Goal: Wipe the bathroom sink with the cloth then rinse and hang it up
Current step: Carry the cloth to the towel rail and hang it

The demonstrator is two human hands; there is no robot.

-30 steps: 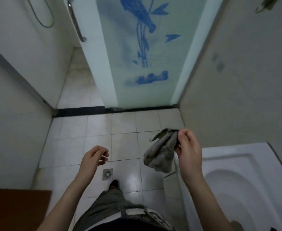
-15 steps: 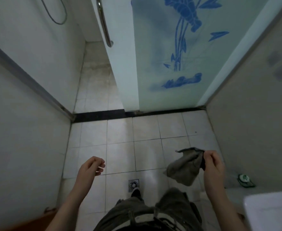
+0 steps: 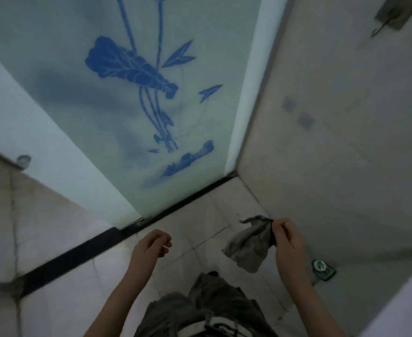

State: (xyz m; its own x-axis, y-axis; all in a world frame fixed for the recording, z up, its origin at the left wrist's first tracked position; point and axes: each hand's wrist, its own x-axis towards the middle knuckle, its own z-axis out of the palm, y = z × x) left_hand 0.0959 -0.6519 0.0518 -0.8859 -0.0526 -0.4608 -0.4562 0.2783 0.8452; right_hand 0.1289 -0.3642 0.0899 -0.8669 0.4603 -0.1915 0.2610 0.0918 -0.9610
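The right hand (image 3: pixel 288 242) pinches the grey cloth (image 3: pixel 248 246) by its top edge, and the cloth hangs down to the left of the fingers, above the tiled floor (image 3: pixel 200 222). The left hand (image 3: pixel 151 246) is loosely curled and holds nothing, a little apart from the cloth. I judge that this is the hanging-up step. The next move needs a place to hang it, perhaps the hook (image 3: pixel 382 23) high on the right wall.
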